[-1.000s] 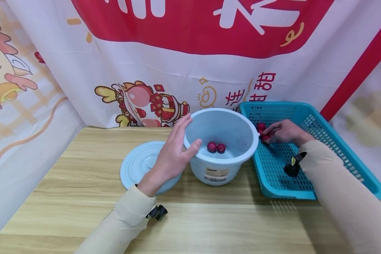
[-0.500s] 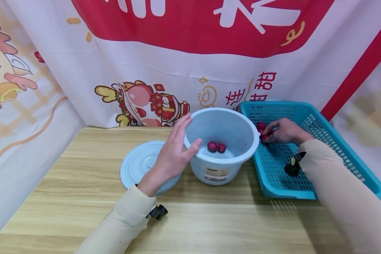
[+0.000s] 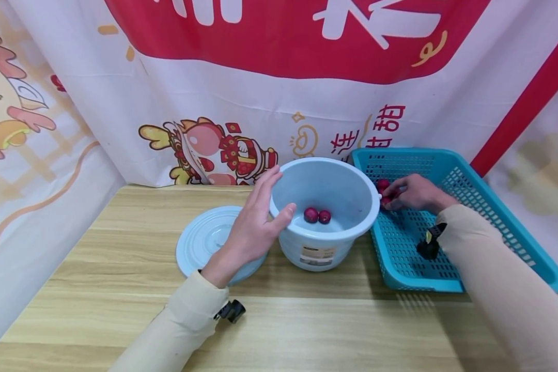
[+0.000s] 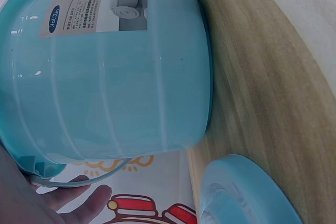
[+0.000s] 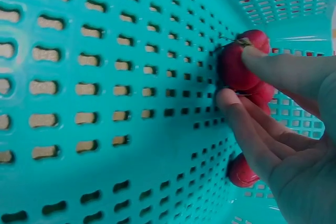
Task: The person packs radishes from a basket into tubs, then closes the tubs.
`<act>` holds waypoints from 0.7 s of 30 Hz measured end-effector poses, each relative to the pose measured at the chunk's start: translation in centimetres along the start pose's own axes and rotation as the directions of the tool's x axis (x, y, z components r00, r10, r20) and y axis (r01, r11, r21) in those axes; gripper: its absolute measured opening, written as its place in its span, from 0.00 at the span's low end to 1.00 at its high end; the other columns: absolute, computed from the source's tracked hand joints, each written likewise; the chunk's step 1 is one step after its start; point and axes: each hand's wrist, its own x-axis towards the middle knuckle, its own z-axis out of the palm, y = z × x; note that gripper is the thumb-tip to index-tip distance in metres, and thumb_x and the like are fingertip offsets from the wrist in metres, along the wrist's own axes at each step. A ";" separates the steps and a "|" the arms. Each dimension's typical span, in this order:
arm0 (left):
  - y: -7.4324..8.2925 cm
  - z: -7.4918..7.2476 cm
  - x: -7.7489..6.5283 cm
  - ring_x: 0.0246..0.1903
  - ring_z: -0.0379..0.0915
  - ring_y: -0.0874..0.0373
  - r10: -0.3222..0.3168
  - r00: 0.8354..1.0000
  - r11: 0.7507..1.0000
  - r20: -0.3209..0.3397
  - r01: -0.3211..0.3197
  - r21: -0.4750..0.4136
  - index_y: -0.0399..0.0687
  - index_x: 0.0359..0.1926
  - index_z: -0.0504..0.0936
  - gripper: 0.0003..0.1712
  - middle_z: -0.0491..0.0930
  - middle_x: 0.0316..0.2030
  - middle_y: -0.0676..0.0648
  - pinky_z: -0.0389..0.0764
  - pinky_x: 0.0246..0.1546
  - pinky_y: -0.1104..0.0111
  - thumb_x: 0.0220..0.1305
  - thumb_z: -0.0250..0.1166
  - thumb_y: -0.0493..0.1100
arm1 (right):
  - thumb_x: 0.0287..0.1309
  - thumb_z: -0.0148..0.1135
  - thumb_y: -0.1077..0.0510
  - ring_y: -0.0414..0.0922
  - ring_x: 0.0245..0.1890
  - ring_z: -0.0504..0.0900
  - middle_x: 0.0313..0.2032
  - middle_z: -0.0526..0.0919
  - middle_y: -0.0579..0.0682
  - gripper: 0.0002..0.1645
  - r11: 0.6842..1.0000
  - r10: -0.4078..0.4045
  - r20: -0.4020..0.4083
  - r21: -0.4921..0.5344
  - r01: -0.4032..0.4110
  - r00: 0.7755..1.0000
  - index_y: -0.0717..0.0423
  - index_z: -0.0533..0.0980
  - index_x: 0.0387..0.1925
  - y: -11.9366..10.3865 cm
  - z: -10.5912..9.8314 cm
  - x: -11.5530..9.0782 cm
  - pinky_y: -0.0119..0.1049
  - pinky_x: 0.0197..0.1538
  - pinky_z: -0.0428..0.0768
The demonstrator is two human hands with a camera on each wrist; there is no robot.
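Observation:
My right hand (image 3: 411,194) reaches into the left side of the teal basket (image 3: 423,285). In the right wrist view, its thumb and fingers pinch a round red radish (image 5: 236,69) with a short stem stub. More radishes lie behind and below it, including a single radish (image 5: 242,171). My left hand (image 3: 256,222) rests at the left rim of a light blue bucket (image 3: 313,250), fingers fairly straight and thumb over the rim. The bucket's thin handle (image 4: 100,178) passes by those fingers. Inside the bucket sit two radishes (image 3: 317,215).
A round light blue lid (image 3: 200,240) lies on the wooden table (image 3: 97,289), left of the bucket and partly under my left forearm. The basket stands close on the bucket's right. A printed cloth (image 3: 242,93) hangs behind the table.
My right hand has shifted slightly to the left among the radishes in the basket, its fingers closing round one. The left hand and the bucket have stayed put.

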 end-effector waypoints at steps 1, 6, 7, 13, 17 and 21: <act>0.0 0.0 0.0 0.84 0.49 0.52 -0.002 1.000 1.000 -0.001 0.002 0.001 0.53 0.85 0.54 0.47 0.47 0.86 0.57 0.64 0.78 0.38 0.72 0.53 0.66 | 0.69 0.69 0.58 0.63 0.56 0.79 0.60 0.79 0.70 0.28 1.000 -0.004 -0.006 -0.003 0.004 1.000 0.63 0.77 0.66 0.1 0.1 0.1 0.58 0.58 0.85; 0.0 -0.1 0.0 0.84 0.49 0.52 -0.005 1.000 1.000 -0.004 0.005 -0.001 0.53 0.84 0.54 0.47 0.47 0.86 0.56 0.64 0.78 0.37 0.71 0.52 0.66 | 0.67 0.71 0.55 0.59 0.50 0.83 0.56 0.82 0.67 0.26 0.999 -0.023 -0.042 -0.027 0.022 0.999 0.62 0.80 0.62 0.1 0.4 0.4 0.53 0.53 0.88; 0.1 -0.1 -0.1 0.84 0.48 0.52 -0.006 1.000 1.000 -0.004 0.006 -0.001 0.53 0.84 0.54 0.47 0.46 0.86 0.57 0.63 0.78 0.37 0.71 0.52 0.66 | 0.67 0.71 0.55 0.58 0.49 0.84 0.55 0.83 0.67 0.25 0.999 -0.026 -0.045 -0.031 0.024 0.999 0.62 0.80 0.61 0.1 0.5 0.5 0.53 0.53 0.88; 0.1 -0.1 0.0 0.84 0.48 0.53 -0.010 1.000 1.000 -0.003 0.010 0.001 0.53 0.85 0.54 0.47 0.46 0.86 0.60 0.63 0.78 0.38 0.72 0.52 0.66 | 0.68 0.69 0.56 0.57 0.49 0.84 0.54 0.84 0.66 0.23 1.000 -0.023 -0.030 -0.019 0.023 0.999 0.62 0.81 0.60 0.1 0.2 0.5 0.51 0.52 0.88; 0.1 0.0 0.0 0.84 0.47 0.53 -0.006 1.000 1.000 -0.002 0.006 0.000 0.53 0.84 0.54 0.47 0.46 0.86 0.60 0.63 0.78 0.38 0.72 0.52 0.66 | 0.70 0.69 0.53 0.59 0.53 0.85 0.60 0.83 0.67 0.25 1.000 -0.018 -0.030 -0.005 0.018 0.999 0.61 0.80 0.62 0.1 -0.2 0.2 0.54 0.55 0.87; 0.1 0.0 0.0 0.85 0.47 0.53 -0.003 1.000 1.000 -0.002 0.003 -0.002 0.52 0.84 0.54 0.47 0.46 0.86 0.59 0.63 0.78 0.38 0.72 0.52 0.66 | 0.70 0.68 0.52 0.60 0.53 0.85 0.60 0.83 0.68 0.25 1.000 -0.026 -0.046 0.011 0.027 0.999 0.62 0.80 0.62 0.1 -0.6 -0.3 0.57 0.56 0.86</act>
